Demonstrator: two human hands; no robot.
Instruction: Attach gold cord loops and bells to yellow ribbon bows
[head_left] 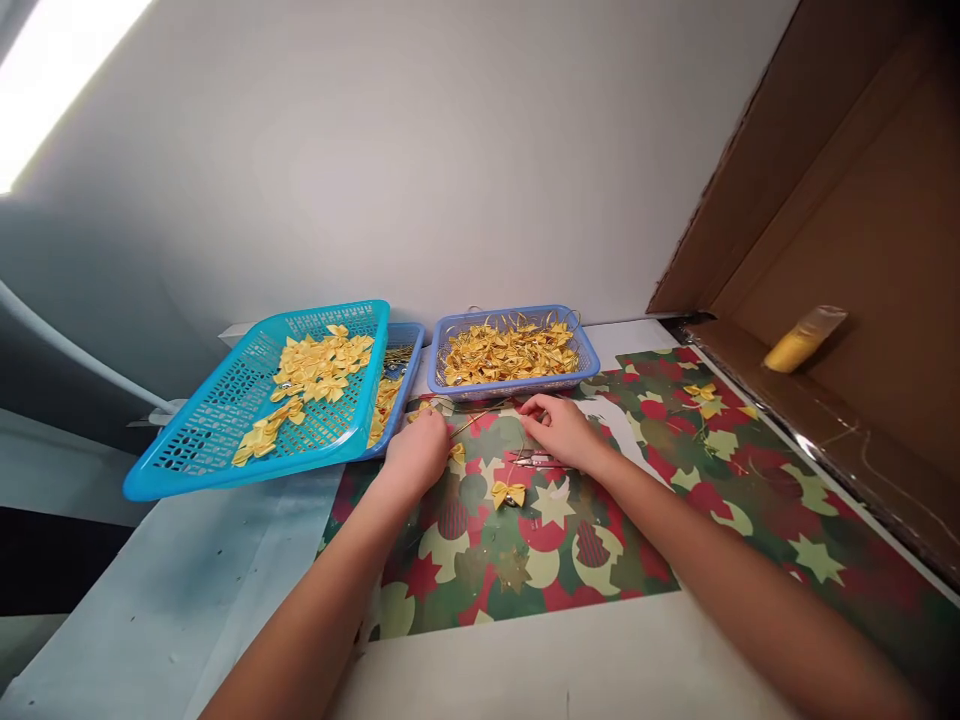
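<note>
A thin gold cord [474, 420] stretches between my two hands above the patterned sheet. My left hand [421, 448] is a closed fist with one end of the cord in it. My right hand [559, 428] has thumb and fingertips brought together at the cord's other end. Below my right hand lies a small metal tool [537, 460], partly covered, its kind unclear. In front of the hands rests a yellow ribbon bow [508, 493] with something shiny at its middle. Another small yellow piece [457, 453] lies beside my left hand.
A turquoise basket [187, 478] with yellow bows tilts over a blue basket [409, 375] on the left. Another blue basket [510, 387], full of bows with gold loops, stands at the wall. Loose bows [702, 393] lie right, near a cardboard panel and a yellow-filled tube [795, 345].
</note>
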